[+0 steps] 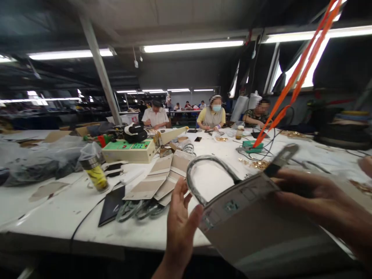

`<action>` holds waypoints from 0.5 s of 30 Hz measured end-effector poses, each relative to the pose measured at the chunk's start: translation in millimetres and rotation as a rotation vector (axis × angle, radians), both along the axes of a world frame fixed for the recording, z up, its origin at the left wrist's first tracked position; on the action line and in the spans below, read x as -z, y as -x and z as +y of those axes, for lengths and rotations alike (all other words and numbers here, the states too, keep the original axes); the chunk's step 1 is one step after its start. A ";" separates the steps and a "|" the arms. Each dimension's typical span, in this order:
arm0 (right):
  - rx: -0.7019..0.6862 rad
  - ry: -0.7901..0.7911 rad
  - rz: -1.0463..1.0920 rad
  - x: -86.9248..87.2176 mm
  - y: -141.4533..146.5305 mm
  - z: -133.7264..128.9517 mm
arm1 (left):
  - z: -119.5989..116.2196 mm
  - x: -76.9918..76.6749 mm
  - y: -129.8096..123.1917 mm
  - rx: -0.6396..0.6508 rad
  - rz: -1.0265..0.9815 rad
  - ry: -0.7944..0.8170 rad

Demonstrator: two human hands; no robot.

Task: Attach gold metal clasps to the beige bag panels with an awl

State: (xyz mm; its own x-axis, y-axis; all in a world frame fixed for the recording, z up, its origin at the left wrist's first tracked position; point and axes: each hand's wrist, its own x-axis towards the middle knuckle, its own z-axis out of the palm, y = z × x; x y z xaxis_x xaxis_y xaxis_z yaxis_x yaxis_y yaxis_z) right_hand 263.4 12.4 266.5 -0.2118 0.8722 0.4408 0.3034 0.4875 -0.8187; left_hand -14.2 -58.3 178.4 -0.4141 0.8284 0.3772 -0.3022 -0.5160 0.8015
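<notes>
A taupe bag panel point(261, 228) is tilted in front of me, with a curved, plastic-wrapped handle point(213, 159) rising from its top edge. My left hand point(181, 223) grips the panel's left corner by the handle's base, thumb on the near face and fingers beside the handle. On the other side, my right hand point(308, 197) holds the upper right edge, its fingertips partly behind the panel. A dark strap tab point(281, 159) with a paler tip sticks up there. Small cut-out marks and a greenish patch show along the top band.
Stacked similar panels point(154, 174) with wrapped handles lie left, on a black flat case point(112, 205). Behind are a green-topped machine point(129, 149), a yellow-filled jar point(95, 173) and gold metal pieces point(260, 164). Orange straps point(302, 69) hang right. Co-workers point(213, 114) sit across. Fingers point(366, 166) show at the right edge.
</notes>
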 end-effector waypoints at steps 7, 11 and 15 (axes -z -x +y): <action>-0.597 0.511 -0.346 62.5 29.1 55.5 | -14.8 84.1 9.7 0.672 -0.064 0.412; -0.676 0.575 -0.429 115.4 47.0 85.6 | -22.7 128.5 -5.3 0.562 -0.166 0.553; -0.753 0.696 -0.503 156.8 66.6 110.2 | -26.9 152.4 -16.3 0.512 -0.254 0.687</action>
